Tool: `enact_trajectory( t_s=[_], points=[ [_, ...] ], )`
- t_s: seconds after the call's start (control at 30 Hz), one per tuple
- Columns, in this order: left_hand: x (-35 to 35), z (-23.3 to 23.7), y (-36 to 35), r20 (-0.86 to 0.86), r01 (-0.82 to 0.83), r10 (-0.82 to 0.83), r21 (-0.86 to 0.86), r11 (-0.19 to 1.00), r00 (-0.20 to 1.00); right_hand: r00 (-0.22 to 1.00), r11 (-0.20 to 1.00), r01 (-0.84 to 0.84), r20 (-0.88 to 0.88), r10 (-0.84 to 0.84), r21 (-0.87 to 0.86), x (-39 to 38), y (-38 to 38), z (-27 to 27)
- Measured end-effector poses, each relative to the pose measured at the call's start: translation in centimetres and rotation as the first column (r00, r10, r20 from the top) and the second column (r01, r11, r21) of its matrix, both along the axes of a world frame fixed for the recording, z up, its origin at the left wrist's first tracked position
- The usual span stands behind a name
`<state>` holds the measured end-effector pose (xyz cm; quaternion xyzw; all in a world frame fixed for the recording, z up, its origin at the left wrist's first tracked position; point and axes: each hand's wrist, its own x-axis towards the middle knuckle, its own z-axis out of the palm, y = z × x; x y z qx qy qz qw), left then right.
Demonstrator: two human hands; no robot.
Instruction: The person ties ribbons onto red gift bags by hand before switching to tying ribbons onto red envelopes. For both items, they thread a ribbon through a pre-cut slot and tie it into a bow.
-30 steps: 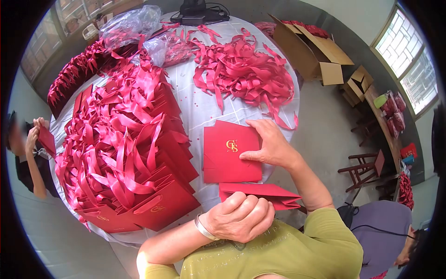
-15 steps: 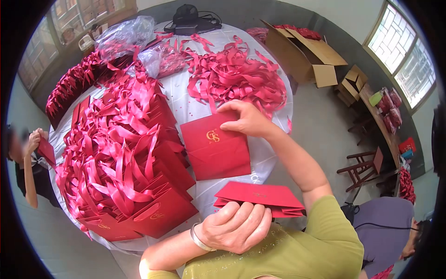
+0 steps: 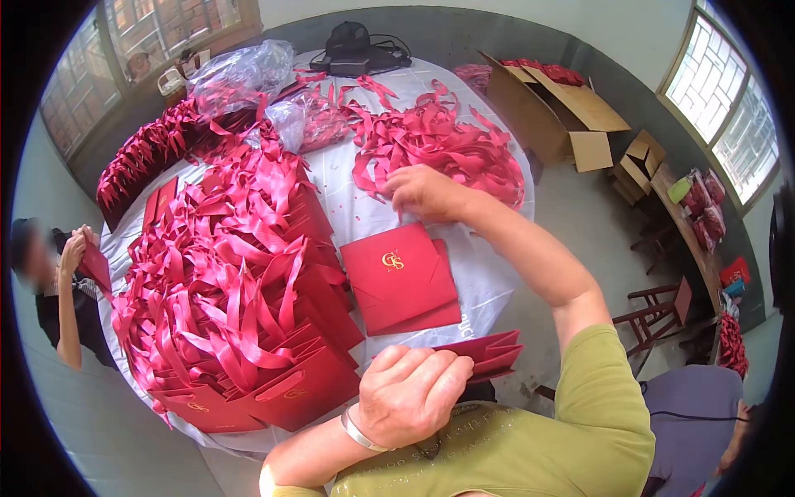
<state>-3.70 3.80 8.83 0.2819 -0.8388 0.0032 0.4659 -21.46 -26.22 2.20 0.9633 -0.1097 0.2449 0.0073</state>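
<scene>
My left hand (image 3: 416,389) grips a folded red paper gift bag (image 3: 495,352) in front of my chest, its open edge and folds pointing right. My right hand (image 3: 424,192) reaches to the near edge of a heap of pinkish-red ribbons (image 3: 447,137); the fingers are bent together, and what they hold is hidden. Just below it, a flat red gift bag (image 3: 397,290) with a gold logo lies on the white tablecloth, on top of another red bag (image 3: 449,286). To the left stand tightly packed red gift bags (image 3: 310,381) with ribbon handles (image 3: 224,273) spilling over.
At the back lie clear plastic bags (image 3: 240,79) and a black cap (image 3: 348,37). Another row of ribboned bags (image 3: 137,161) curves along the far left. A person (image 3: 62,282) at left handles a red bag. Open cartons (image 3: 563,108) and a stool (image 3: 662,311) stand at right.
My right hand has left the flat bag and moved up to the ribbon heap. A second bag now shows under the flat one. The bag in my left hand has turned and tilted.
</scene>
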Motion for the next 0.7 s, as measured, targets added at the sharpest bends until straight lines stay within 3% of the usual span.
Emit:
enact_trajectory(
  t_s=[0.03,0.07,0.1,0.17,0.23,0.3,0.4,0.43,0.53,0.63,0.7],
  points=[
    [0.0,0.1,-0.2,0.017,-0.009,0.008,0.040,0.999,1.000,0.982,0.959,0.082,0.140,-0.124,0.270,-0.6,0.2,-0.3],
    [0.2,0.4,-0.3,0.015,-0.014,0.013,0.061,0.998,1.000,0.932,0.842,0.116,0.236,-0.276,0.526,-1.1,1.0,-0.1],
    [0.3,0.2,-0.5,0.012,-0.015,0.014,0.061,0.998,1.000,0.853,0.657,0.183,0.214,-0.476,0.731,-1.1,3.1,2.1],
    [0.2,-0.4,-0.9,-0.002,-0.032,0.033,0.110,0.993,0.999,0.738,0.507,-0.050,0.374,-0.562,0.861,-1.9,4.8,3.3],
    [-0.1,0.2,-0.9,-0.005,-0.053,0.055,0.134,0.990,0.998,0.722,0.540,-0.001,0.374,-0.582,0.842,-2.6,7.5,4.9],
    [0.1,0.8,-1.2,0.041,-0.058,0.049,0.269,0.961,0.998,0.722,0.560,-0.118,0.458,-0.519,0.820,-3.4,9.9,5.8],
    [-0.2,1.1,-1.6,0.080,-0.135,0.110,0.471,0.872,0.991,0.701,0.644,-0.006,0.462,-0.543,0.765,-4.2,12.9,6.1],
    [-0.2,0.6,-2.1,0.027,-0.100,0.102,0.547,0.831,0.994,0.676,0.594,-0.005,0.441,-0.591,0.804,-4.4,14.0,6.2],
    [-0.4,-1.9,-3.3,0.017,-0.108,0.130,0.669,0.735,0.991,0.764,0.854,0.268,0.442,-0.470,0.445,-4.8,17.1,6.9],
    [0.0,-4.4,-4.5,-0.122,0.051,0.104,0.854,0.517,0.987,0.794,0.863,0.234,0.425,-0.435,0.448,-5.1,20.3,6.4],
    [0.1,-5.9,-4.8,-0.150,0.066,0.138,0.873,0.483,0.979,0.810,0.843,0.128,0.435,-0.393,0.523,-5.0,22.0,5.2]
  ],
)
